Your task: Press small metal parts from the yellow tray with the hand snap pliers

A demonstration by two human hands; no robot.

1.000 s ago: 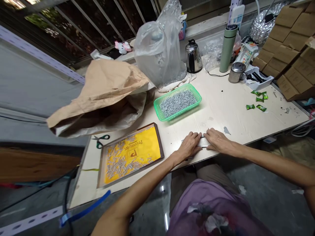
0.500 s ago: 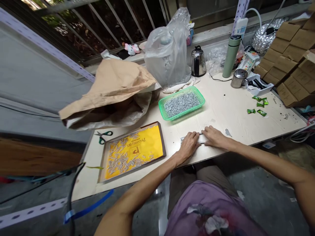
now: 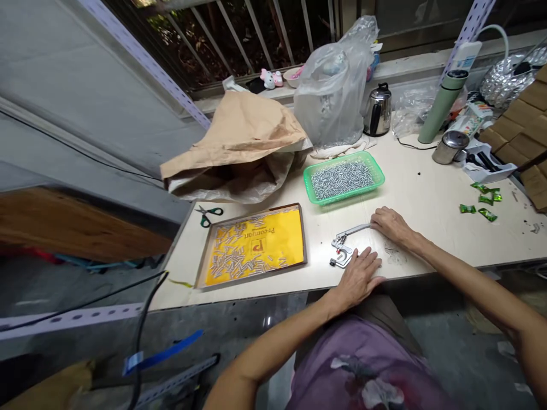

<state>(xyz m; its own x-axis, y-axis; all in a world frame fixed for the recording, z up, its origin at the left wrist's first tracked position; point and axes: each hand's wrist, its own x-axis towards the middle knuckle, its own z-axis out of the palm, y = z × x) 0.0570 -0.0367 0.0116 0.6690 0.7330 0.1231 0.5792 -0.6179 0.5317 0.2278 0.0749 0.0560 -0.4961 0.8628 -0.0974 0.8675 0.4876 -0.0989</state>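
A metal hand tool point(image 3: 343, 253) with two handles lies on the pale table near its front edge, its handles spread apart. My right hand point(image 3: 391, 226) is closed round the end of the upper handle. Over the lower handle lies my left hand point(image 3: 359, 274), palm down with its fingers stretched out. To the left is a shallow tray point(image 3: 304, 233) with a yellow sheet point(image 3: 286, 233) and many small metal pins point(image 3: 231, 262) scattered on it. Behind the tool sits a green basket point(image 3: 378, 166) full of similar short metal pieces.
Green-handled scissors point(image 3: 209, 215) and a brown paper bag point(image 3: 252, 128) are at the left. A plastic bag point(image 3: 331, 97), a kettle point(image 3: 378, 111), a green flask point(image 3: 443, 107) and a metal cup point(image 3: 450, 148) stand at the back. Green wrapped pieces point(image 3: 487, 214) lie at the right.
The tool's handles have opened apart; before, both hands were close together over it. My right hand has moved away with one handle, and my left hand's fingers have spread. The view has shifted.
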